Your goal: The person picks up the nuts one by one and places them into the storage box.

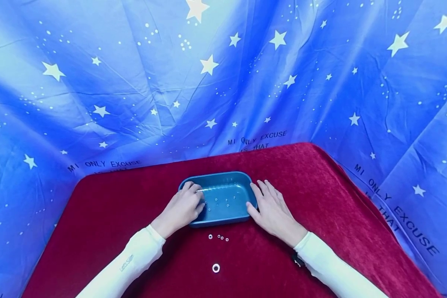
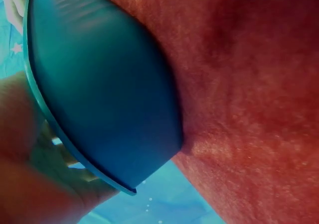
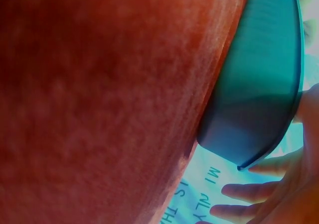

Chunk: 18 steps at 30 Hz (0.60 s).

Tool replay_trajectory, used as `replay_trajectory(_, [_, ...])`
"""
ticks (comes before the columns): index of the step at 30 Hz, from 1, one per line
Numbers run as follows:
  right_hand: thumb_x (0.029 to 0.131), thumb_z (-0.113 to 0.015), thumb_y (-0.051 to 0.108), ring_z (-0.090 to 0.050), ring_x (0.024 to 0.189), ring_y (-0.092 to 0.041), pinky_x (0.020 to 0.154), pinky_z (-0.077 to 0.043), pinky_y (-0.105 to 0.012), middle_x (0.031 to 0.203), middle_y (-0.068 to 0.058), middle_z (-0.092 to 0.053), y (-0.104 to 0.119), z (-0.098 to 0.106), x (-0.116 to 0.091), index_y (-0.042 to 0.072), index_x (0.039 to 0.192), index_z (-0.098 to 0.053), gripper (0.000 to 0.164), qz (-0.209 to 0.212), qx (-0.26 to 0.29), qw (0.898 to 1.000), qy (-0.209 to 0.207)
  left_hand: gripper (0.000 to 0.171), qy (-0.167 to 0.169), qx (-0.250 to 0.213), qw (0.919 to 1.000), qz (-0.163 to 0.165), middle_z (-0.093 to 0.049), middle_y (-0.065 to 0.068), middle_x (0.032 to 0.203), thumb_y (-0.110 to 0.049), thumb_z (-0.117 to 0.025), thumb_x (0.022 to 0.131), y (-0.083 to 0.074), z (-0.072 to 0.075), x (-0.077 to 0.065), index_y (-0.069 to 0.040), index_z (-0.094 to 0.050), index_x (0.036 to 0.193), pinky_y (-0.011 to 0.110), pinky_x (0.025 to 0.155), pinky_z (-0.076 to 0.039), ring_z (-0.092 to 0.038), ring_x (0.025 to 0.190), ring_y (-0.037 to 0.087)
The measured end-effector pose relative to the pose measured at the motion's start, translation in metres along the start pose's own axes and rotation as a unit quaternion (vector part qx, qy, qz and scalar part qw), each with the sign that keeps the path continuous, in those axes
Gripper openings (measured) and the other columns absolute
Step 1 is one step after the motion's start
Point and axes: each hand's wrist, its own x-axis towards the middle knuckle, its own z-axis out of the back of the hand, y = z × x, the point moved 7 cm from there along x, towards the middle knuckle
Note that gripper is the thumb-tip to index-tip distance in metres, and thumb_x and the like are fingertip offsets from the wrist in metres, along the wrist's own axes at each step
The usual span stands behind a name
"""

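A blue rectangular plastic tub sits on the red cloth, with several tiny metal rings, perhaps nuts, scattered on its floor. My left hand reaches over the left end, its bent fingers inside the tub; the head view hides whether the fingertips pinch anything. From the left wrist view, the tub's outer wall stands between the camera and those fingers. At the opposite end, my right hand touches the rim with thumb and index finger. Its other fingers stretch out straight beyond the tub, as the right wrist view also shows.
A large metal ring lies on the red velvet cloth in front of the tub. Between them is a short row of smaller rings. Blue star-printed fabric hangs behind and beside the table.
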Motion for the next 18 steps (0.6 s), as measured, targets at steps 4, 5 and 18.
replay_trajectory(4, [0.105, -0.066, 0.040, -0.036, 0.158, -0.053, 0.124, -0.034, -0.072, 0.165, -0.029, -0.047, 0.000, 0.001, 0.001, -0.001, 0.162, -0.049, 0.073, 0.002, -0.004, 1.000, -0.004, 0.022, -0.044, 0.003, 0.9990, 0.007, -0.073, 0.020, 0.126, -0.017, -0.085, 0.096, 0.000, 0.008, -0.007, -0.004, -0.082, 0.114, 0.054, 0.105, -0.059, -0.062, 0.125, 0.039])
replay_trajectory(5, [0.105, -0.066, 0.040, -0.036, 0.158, -0.053, 0.124, -0.034, -0.072, 0.165, -0.029, -0.047, 0.000, 0.001, 0.001, -0.001, 0.162, -0.049, 0.073, 0.002, -0.004, 1.000, -0.004, 0.023, -0.049, 0.005, 0.9987, 0.012, -0.073, 0.020, 0.128, -0.018, -0.084, 0.096, 0.000, 0.010, -0.008, -0.004, -0.081, 0.115, 0.056, 0.108, -0.057, -0.061, 0.127, 0.041])
replay_trajectory(18, [0.105, -0.065, 0.041, -0.034, 0.158, -0.052, 0.125, -0.032, -0.072, 0.166, -0.029, -0.046, 0.001, 0.000, 0.000, -0.001, 0.163, -0.047, 0.074, 0.001, 0.002, 1.000, 0.003, 0.024, -0.066, 0.008, 0.9960, 0.060, -0.069, 0.022, 0.138, -0.018, -0.080, 0.098, 0.008, 0.014, -0.027, -0.004, -0.080, 0.117, 0.067, 0.114, -0.048, -0.055, 0.137, 0.045])
